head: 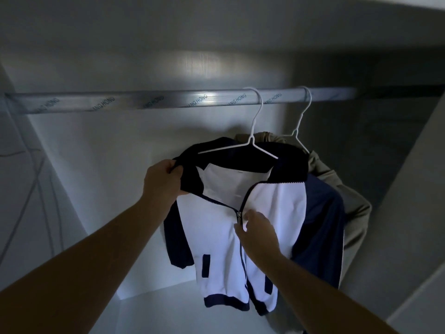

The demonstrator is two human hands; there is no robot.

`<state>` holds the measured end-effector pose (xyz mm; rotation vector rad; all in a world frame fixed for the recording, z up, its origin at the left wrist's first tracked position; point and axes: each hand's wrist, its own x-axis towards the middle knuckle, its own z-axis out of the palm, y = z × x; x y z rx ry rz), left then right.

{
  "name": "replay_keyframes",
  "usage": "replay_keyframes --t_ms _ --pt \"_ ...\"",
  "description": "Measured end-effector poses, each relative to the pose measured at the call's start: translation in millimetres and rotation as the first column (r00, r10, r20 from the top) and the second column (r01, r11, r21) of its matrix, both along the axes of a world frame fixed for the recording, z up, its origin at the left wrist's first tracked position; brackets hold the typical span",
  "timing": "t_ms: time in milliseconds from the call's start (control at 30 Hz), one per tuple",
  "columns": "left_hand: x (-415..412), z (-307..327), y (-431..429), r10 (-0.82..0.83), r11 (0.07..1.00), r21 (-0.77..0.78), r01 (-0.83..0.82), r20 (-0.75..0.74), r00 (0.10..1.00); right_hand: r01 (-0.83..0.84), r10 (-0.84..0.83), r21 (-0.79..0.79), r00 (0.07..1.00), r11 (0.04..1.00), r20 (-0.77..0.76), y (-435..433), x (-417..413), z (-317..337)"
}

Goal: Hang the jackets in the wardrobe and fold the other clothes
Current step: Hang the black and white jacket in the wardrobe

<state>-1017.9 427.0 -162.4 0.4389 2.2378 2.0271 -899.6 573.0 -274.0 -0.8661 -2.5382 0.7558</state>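
Observation:
A white jacket with navy sleeves and collar (216,232) hangs on a white wire hanger (252,141) hooked over the wardrobe rail (144,102). My left hand (163,179) grips the jacket's navy collar at its left end. My right hand (260,235) rests on the jacket's front just right of the zipper pull, fingers loosely bent; whether it pinches the fabric is unclear. Behind it, a beige jacket (351,203) hangs on a second white hanger (298,131).
The wardrobe's white back wall (108,165) and floor panel (168,314) surround the clothes. A side panel (414,189) rises at the right. The rail's left stretch carries no hangers.

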Motion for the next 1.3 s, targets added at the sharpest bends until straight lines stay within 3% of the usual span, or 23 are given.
replay_keyframes --t_ms 133,233,400,533,567,633,667,733,833,1000,1233,1300 --pt "8.0 -0.3 1.2 -0.011 0.996 0.088 0.009 0.030 0.999 0.197 -0.207 -0.141 0.977 0.970 -0.055 -5.7 -28.3 -1.6" --pt "9.9 0.3 -1.0 -0.025 0.991 0.134 0.018 0.052 0.998 0.255 -0.260 -0.138 0.965 0.957 -0.026 -11.4 -41.5 -1.1" --pt "9.4 3.1 -5.5 -0.048 0.980 0.197 0.037 0.052 0.998 0.200 -0.213 -0.185 0.975 0.962 -0.054 -16.0 -37.8 -5.5" --pt "6.4 -22.9 -17.9 -0.064 0.967 0.248 0.059 0.013 0.998 0.057 -0.084 -0.344 0.995 0.937 -0.062 -12.0 -21.8 -8.3" --pt "7.9 -41.5 -21.4 -0.050 0.981 0.186 0.051 -0.012 0.999 0.025 -0.056 -0.408 0.996 0.913 -0.065 -9.7 -17.4 -5.5" --pt "13.6 -90.8 -25.0 -0.036 0.981 -0.193 0.004 -0.163 0.986 -0.015 -0.033 -0.541 0.996 0.841 -0.079 -4.6 -8.5 2.1" --pt "19.6 -114.8 -23.3 -0.099 0.905 -0.424 -0.013 -0.241 0.965 -0.025 -0.025 -0.592 0.997 0.806 -0.075 -2.2 -4.3 6.9" --pt "37.1 -148.4 -10.8 -0.229 0.784 -0.620 -0.008 -0.302 0.926 -0.033 0.008 -0.652 0.999 0.758 -0.042 1.1 3.7 17.7" --pt "61.3 -166.3 22.7 -0.316 0.772 -0.632 0.066 -0.291 0.903 -0.046 0.065 -0.688 0.998 0.724 0.002 1.2 12.6 34.1" --pt "72.3 -162.2 58.7 -0.276 0.702 -0.706 -0.094 -0.391 0.878 -0.043 0.086 -0.767 0.996 0.640 0.017 -1.3 26.7 51.4" --pt "76.5 -174.7 55.1 -0.358 0.568 -0.821 -0.055 -0.306 0.882 -0.287 -0.115 -0.800 0.909 0.526 -0.401 -1.3 23.7 89.2" --pt "78.5 -182.1 46.4 -0.373 0.505 -0.862 -0.037 -0.257 0.892 -0.365 -0.119 -0.750 0.855 0.552 -0.504 -1.3 20.0 110.2"
